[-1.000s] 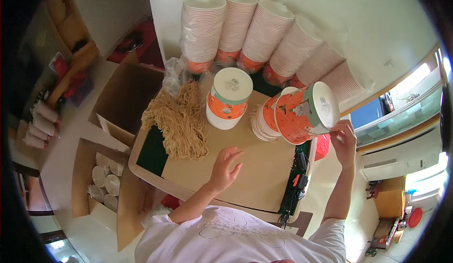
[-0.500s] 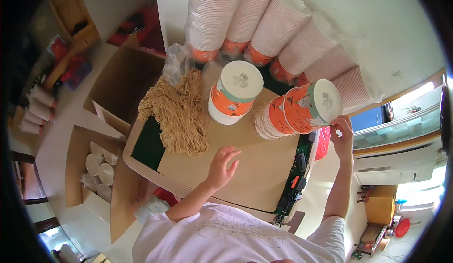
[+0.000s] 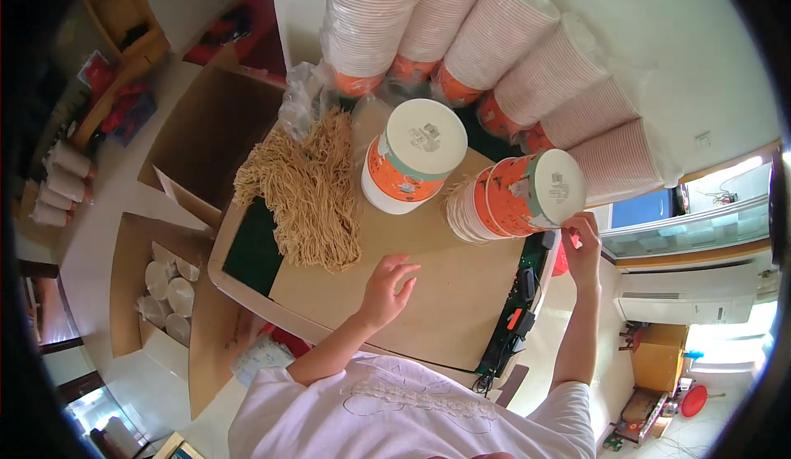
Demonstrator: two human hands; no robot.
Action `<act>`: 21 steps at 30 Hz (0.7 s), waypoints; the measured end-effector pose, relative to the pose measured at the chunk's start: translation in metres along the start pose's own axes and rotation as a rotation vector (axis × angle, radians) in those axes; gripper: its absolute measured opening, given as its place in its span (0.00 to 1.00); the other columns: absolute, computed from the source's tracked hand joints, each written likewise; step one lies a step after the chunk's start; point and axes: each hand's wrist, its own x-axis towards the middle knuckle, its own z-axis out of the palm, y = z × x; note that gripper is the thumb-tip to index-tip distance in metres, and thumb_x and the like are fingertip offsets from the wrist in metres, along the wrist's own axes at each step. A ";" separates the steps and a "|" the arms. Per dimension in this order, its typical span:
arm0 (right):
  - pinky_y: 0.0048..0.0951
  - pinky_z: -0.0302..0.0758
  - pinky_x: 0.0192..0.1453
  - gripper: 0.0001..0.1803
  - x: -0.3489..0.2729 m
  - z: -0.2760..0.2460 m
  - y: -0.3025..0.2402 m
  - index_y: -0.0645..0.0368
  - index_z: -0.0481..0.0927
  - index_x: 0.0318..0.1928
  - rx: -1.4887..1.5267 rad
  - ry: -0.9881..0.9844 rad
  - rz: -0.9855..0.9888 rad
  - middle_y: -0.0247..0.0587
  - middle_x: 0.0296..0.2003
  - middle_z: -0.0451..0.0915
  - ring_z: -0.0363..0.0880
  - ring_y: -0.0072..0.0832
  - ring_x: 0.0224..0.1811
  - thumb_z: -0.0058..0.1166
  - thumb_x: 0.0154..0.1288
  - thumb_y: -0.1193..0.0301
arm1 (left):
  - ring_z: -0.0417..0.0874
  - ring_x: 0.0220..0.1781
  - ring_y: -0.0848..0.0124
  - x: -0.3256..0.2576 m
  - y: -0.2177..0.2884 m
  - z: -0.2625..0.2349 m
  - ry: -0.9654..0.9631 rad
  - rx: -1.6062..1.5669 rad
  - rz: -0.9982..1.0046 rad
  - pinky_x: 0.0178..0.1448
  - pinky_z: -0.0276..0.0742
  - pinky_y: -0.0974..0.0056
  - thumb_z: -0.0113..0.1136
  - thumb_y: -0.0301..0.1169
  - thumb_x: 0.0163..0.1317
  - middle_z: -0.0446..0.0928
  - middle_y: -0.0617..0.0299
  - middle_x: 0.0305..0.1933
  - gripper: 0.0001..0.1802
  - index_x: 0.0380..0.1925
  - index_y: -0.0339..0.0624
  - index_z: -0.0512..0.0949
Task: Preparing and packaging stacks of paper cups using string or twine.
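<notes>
My right hand point(image 3: 582, 245) has its fingers pinched at the edge of the round white base of the top orange paper bucket point(image 3: 515, 185). This bucket is nested over others in an upside-down stack at the right of the table, with several white rims showing below. My left hand point(image 3: 386, 294) hovers above the front of the table, fingers loosely curled and apart, holding nothing. Another upside-down paper bucket point(image 3: 404, 175), orange with a green band and a white lower part, stands mid-table. Left of it lies a tangled heap of tan strings point(image 3: 309, 203).
Tall plastic-wrapped stacks of paper buckets point(image 3: 494, 39) line the wall behind the table. Two open cardboard boxes stand at the left; the nearer box point(image 3: 132, 294) holds round whitish pieces. A black adapter point(image 3: 527, 284) and cables lie along the table's right edge.
The top bucket of the right stack has sunk down and left over those below, its rims now closer together. My right hand has moved with it; my left hand stays nearly still.
</notes>
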 end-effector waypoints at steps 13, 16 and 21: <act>0.22 0.69 0.33 0.09 0.003 0.014 0.005 0.62 0.72 0.30 0.026 -0.022 -0.003 0.38 0.32 0.68 0.70 0.25 0.29 0.49 0.48 0.87 | 0.75 0.39 0.68 0.004 -0.006 0.002 0.004 0.026 0.000 0.39 0.72 0.68 0.59 0.24 0.51 0.70 0.58 0.46 0.13 0.39 0.48 0.77; 0.22 0.68 0.33 0.09 0.005 0.014 0.010 0.62 0.72 0.30 0.037 -0.042 -0.007 0.38 0.31 0.68 0.69 0.25 0.29 0.48 0.48 0.88 | 0.75 0.40 0.68 0.004 -0.005 0.002 -0.004 0.012 -0.004 0.39 0.72 0.68 0.59 0.24 0.50 0.70 0.58 0.46 0.13 0.39 0.48 0.77; 0.21 0.68 0.34 0.10 0.005 0.015 0.012 0.62 0.72 0.31 0.068 -0.053 -0.015 0.38 0.31 0.68 0.68 0.25 0.29 0.47 0.47 0.88 | 0.75 0.41 0.67 0.004 -0.003 0.001 -0.010 0.006 -0.003 0.39 0.72 0.68 0.59 0.24 0.50 0.69 0.57 0.47 0.14 0.39 0.48 0.77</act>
